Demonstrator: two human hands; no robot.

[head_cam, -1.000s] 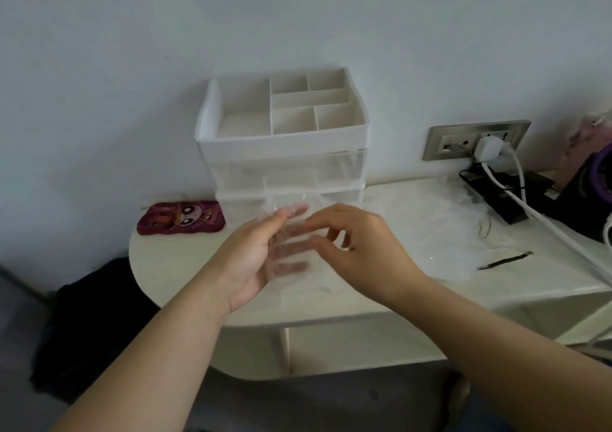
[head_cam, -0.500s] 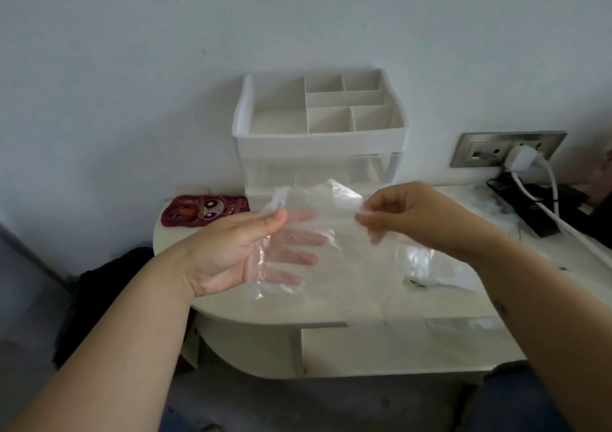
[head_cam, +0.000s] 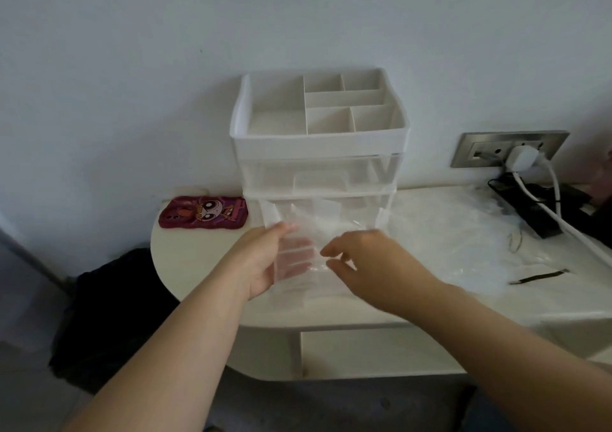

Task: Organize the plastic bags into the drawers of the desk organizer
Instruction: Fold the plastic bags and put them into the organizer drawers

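Observation:
A white desk organizer [head_cam: 318, 146] stands against the wall, with an open compartment tray on top and two clear drawers below. Its lower drawer [head_cam: 381, 214] looks pulled out towards me. Just in front of it I hold a clear plastic bag [head_cam: 309, 276] between both hands. My left hand [head_cam: 261, 262] holds the bag's left side, thumb on top and fingers showing through the plastic. My right hand [head_cam: 371, 262] pinches its right side with curled fingers. More clear plastic bags [head_cam: 447, 233] lie in a loose pile on the desk to the right.
A phone in a red cartoon case [head_cam: 203, 213] lies left of the organizer. At the right are a wall socket with a white plug [head_cam: 523, 158], its white cable, a black power strip [head_cam: 543, 209] and a thin black strip [head_cam: 536, 278]. A dark bag [head_cam: 109, 299] sits on the floor at the left.
Half a second ago the bag was stretched wide between my hands. My hands have since come close together and lowered the bag to just in front of the lower drawer.

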